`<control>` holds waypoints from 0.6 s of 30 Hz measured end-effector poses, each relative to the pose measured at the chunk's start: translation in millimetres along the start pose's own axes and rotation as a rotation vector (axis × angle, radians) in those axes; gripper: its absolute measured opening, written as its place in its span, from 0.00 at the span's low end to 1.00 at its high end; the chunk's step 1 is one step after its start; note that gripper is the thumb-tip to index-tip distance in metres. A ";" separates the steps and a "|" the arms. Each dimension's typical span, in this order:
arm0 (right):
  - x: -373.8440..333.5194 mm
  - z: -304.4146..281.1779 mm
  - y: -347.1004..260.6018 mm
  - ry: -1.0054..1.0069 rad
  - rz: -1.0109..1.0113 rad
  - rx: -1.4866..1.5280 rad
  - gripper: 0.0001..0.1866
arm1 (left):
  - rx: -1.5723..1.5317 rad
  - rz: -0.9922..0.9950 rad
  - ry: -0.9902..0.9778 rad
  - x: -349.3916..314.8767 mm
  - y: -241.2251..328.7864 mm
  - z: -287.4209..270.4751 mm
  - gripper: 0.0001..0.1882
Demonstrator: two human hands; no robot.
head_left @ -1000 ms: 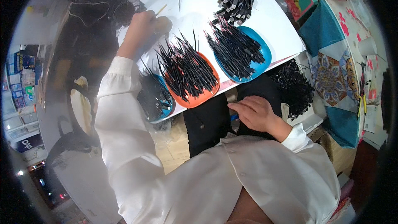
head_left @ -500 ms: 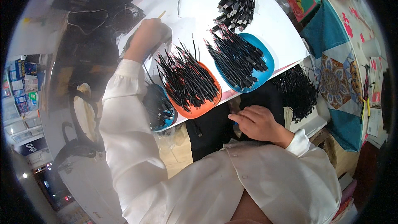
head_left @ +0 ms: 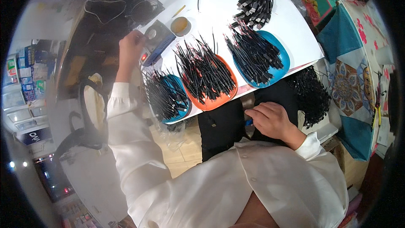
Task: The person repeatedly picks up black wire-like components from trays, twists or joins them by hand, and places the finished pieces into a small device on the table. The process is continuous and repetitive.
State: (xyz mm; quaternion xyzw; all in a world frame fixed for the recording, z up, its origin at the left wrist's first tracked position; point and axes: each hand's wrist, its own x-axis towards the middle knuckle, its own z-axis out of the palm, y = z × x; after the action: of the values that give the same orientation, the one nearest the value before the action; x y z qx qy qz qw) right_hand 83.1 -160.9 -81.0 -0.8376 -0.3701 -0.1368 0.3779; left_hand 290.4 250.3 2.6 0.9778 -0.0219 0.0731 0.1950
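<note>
My left hand (head_left: 131, 47) is at the near left end of a small grey box (head_left: 155, 38) with a blue slotted side, a round metal top and a red light. Its fingers are bent together; what they grip, if anything, is hidden. Over my lap, my right hand (head_left: 272, 120) is curled closed, with a bit of blue showing under the fingertips. A round tin of amber stuff (head_left: 180, 26) stands beside the box. Short black cables with bared ends fill a left blue tray (head_left: 184, 110), an orange tray (head_left: 230, 95) and a right blue tray (head_left: 280, 65).
A bundle of black USB cables (head_left: 255, 6) lies on the white table (head_left: 211, 17). A yellow stick (head_left: 179, 11) is behind the tin. More black cables (head_left: 310, 97) hang right of my lap. A patterned cloth (head_left: 348, 82) covers something at right.
My left hand has drawn back and left from over the box, uncovering it and the tin. The view has shifted somewhat. My right hand stays curled over my lap.
</note>
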 end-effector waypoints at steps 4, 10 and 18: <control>0.3 1.6 -1.9 -0.030 -0.004 -0.006 0.14 | -0.017 0.038 0.024 -3.5 -18.0 10.9 0.03; 2.8 0.4 -2.0 -0.041 -0.008 -0.005 0.14 | 0.043 0.026 0.017 3.7 -22.8 16.7 0.08; 3.6 -0.1 -1.7 -0.075 -0.006 -0.004 0.13 | 0.245 0.192 0.006 7.3 -13.9 12.5 0.04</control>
State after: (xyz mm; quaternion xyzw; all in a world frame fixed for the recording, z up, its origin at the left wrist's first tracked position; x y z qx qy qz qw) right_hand 84.3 -158.4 -78.3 -0.8416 -0.3865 -0.1070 0.3617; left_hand 300.3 258.1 -13.0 0.9875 -0.1057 0.0965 0.0665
